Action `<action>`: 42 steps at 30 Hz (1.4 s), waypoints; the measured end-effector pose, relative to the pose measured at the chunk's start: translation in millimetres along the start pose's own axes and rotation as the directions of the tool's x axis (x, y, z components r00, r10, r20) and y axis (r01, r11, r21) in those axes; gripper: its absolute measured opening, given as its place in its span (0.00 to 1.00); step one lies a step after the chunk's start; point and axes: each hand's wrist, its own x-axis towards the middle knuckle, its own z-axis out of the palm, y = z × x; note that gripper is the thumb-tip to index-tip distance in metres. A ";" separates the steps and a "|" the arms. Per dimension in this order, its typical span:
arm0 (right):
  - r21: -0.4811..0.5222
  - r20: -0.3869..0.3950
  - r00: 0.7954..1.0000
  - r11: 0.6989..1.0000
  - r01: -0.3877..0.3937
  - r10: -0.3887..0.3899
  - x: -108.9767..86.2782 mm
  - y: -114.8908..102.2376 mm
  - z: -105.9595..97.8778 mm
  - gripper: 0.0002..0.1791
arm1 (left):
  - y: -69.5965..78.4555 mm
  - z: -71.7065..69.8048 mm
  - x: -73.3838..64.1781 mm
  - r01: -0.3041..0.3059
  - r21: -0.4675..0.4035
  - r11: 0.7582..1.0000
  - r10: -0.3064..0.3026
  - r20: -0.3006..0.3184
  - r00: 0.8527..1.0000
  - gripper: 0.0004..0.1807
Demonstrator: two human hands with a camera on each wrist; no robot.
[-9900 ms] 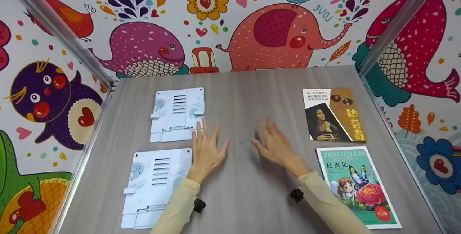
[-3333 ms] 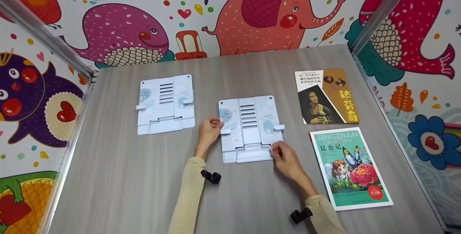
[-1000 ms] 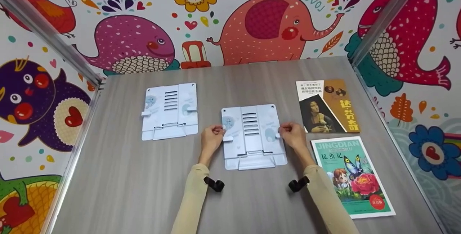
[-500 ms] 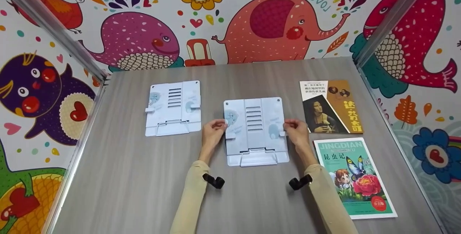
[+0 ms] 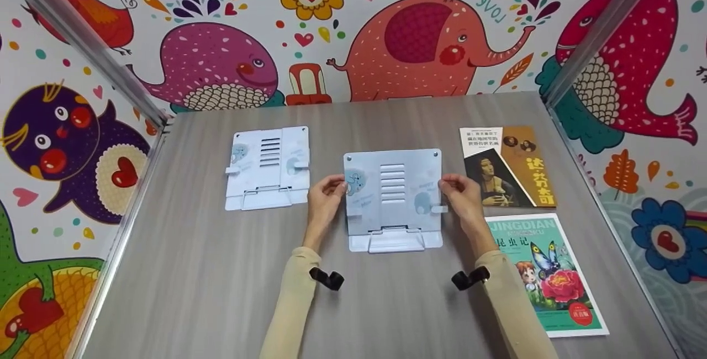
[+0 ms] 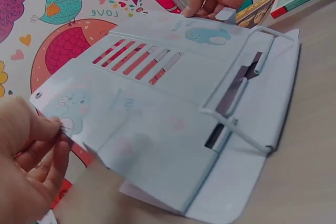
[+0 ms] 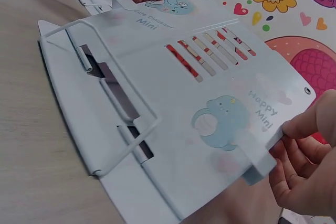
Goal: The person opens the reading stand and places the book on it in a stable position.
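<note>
A white book stand with pale blue cartoon prints stands in the middle of the table, its slotted back panel tilted up from the base. My left hand pinches the panel's left edge between thumb and fingers; the right hand does the same at the right edge. From the left wrist, the raised panel shows a gap beneath it, and the wall's colours appear through its slots. The right wrist view shows the wire page holder along the front and a side clip near my right fingers.
A second white book stand lies flat at the back left of the grey table. Two books lie at the right: one with a painted portrait, and a green one partly behind my right forearm. Printed walls enclose the table's back and sides.
The near book stand came from the left to the middle of the table. My right hand went from its lower edge to its right side, and the back panel has risen from flat.
</note>
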 end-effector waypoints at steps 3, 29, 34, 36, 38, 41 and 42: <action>0.017 0.001 1.000 1.000 0.022 -0.022 -3.0 -7.4 -3.9 0.11 | 7.8 -2.0 -2.1 -0.032 -0.002 0.999 0.032 0.012 0.999 0.09; 0.094 0.033 0.965 0.962 0.255 -0.259 -44.0 -37.5 -37.1 0.09 | 69.9 -23.2 -49.0 -0.231 0.011 0.973 0.228 0.099 0.969 0.07; 0.077 0.064 0.953 0.954 0.290 -0.295 -50.7 -37.8 -42.4 0.08 | 70.2 -27.1 -56.0 -0.228 0.019 0.973 0.225 0.106 0.969 0.07; 0.072 0.074 0.949 0.951 0.301 -0.306 -53.9 -38.1 -44.0 0.08 | 69.5 -28.9 -59.1 -0.226 0.025 0.974 0.222 0.110 0.969 0.07; 0.069 0.083 0.947 0.950 0.305 -0.310 -57.8 -39.3 -45.2 0.07 | 68.9 -30.6 -61.8 -0.226 0.026 0.974 0.221 0.116 0.968 0.07; 0.051 0.097 0.943 0.948 0.314 -0.317 -67.3 -46.3 -47.1 0.07 | 69.1 -32.7 -66.1 -0.235 0.025 0.972 0.230 0.119 0.966 0.06; 0.049 0.102 0.942 0.948 0.316 -0.319 -70.5 -49.1 -47.5 0.07 | 69.5 -33.3 -67.4 -0.239 0.023 0.971 0.235 0.118 0.965 0.06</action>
